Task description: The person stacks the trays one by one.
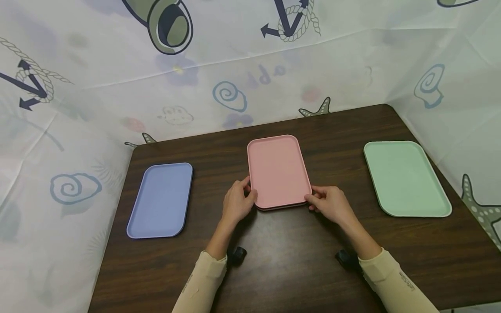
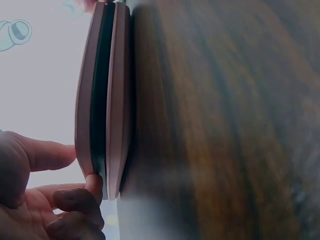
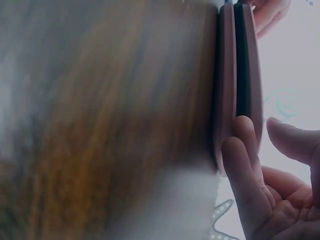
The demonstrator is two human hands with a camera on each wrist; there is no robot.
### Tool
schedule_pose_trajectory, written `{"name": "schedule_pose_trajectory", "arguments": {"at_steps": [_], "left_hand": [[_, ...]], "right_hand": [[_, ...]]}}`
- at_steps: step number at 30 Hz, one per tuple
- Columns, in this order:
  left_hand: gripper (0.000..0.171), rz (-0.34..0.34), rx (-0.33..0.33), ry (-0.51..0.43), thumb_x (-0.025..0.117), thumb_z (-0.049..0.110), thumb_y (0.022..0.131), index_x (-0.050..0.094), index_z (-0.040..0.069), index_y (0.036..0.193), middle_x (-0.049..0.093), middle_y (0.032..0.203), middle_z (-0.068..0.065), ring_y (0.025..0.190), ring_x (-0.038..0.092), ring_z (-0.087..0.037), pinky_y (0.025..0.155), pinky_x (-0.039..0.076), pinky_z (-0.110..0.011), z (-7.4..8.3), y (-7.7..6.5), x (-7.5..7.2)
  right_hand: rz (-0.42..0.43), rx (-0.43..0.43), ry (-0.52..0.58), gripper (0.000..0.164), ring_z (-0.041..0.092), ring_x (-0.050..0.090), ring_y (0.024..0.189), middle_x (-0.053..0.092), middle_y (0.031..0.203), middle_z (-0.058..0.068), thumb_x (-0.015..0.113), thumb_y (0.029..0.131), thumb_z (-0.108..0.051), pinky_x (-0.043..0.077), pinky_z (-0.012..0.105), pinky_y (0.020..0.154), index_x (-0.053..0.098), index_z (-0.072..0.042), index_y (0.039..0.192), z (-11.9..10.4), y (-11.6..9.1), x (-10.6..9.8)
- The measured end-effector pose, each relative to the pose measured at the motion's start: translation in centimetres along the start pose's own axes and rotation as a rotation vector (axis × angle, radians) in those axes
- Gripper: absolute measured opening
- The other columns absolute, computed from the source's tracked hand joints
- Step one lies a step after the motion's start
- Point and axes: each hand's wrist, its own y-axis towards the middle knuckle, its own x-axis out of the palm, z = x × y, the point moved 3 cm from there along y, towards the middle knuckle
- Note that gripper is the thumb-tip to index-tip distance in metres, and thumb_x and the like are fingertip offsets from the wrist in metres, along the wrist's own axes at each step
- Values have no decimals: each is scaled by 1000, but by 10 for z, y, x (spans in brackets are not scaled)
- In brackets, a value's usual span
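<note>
A pink rectangular tray lies at the middle of the table, long side pointing away from me. Both wrist views reveal a second pink tray right beneath the upper one, a dark band running between their rims. My left hand pinches the upper tray's near left corner, thumb at its top edge and a fingertip under its rim. At the near right corner my right hand holds the same tray, thumb on the rim; in the right wrist view its fingers lie against the side of the stack.
To the left on the dark wooden table is a blue tray. A green tray lies at the right, near the table's right edge. Printed white cloth hangs behind the table and along both sides.
</note>
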Motion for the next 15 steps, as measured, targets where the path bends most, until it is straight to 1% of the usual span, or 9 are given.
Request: {"name": "schedule_pose_trajectory", "arguments": {"at_steps": [5, 7, 11, 13, 15], "left_hand": [[51, -4, -5, -13, 66, 23, 88, 59, 6, 136, 60, 92, 0, 72, 51, -19, 68, 44, -38, 0, -5, 0], [50, -6, -4, -18, 66, 23, 88, 59, 6, 135, 61, 93, 0, 72, 51, -18, 69, 44, -38, 0, -6, -1], [50, -13, -11, -25, 66, 23, 88, 59, 7, 136, 62, 95, 0, 74, 53, -19, 69, 44, -39, 2, -9, -2], [52, -1, -17, 1, 66, 25, 89, 58, 8, 137, 61, 100, -2, 76, 55, -20, 70, 46, -40, 4, -11, -3], [53, 35, -11, 44, 67, 27, 90, 56, 9, 139, 60, 104, -5, 74, 58, -23, 68, 48, -41, 8, -14, -4]], "right_hand": [[-10, 26, 3, 51, 18, 70, 69, 73, 85, 9, 70, 92, -24, 55, 30, 63, 58, 7, 131, -1, -10, -2], [-15, 28, 23, 52, 19, 71, 71, 73, 90, 11, 69, 93, -24, 56, 31, 65, 56, 7, 132, -1, -16, -5], [-28, 19, 76, 52, 22, 71, 75, 73, 93, 13, 69, 93, -24, 56, 31, 66, 56, 8, 132, 0, -28, -14], [-26, 10, 101, 50, 23, 72, 76, 72, 94, 16, 69, 94, -23, 57, 31, 67, 57, 9, 130, 3, -35, -20], [-8, 7, 118, 48, 22, 72, 77, 72, 95, 19, 68, 94, -24, 57, 31, 67, 59, 9, 128, 7, -41, -29]]}}
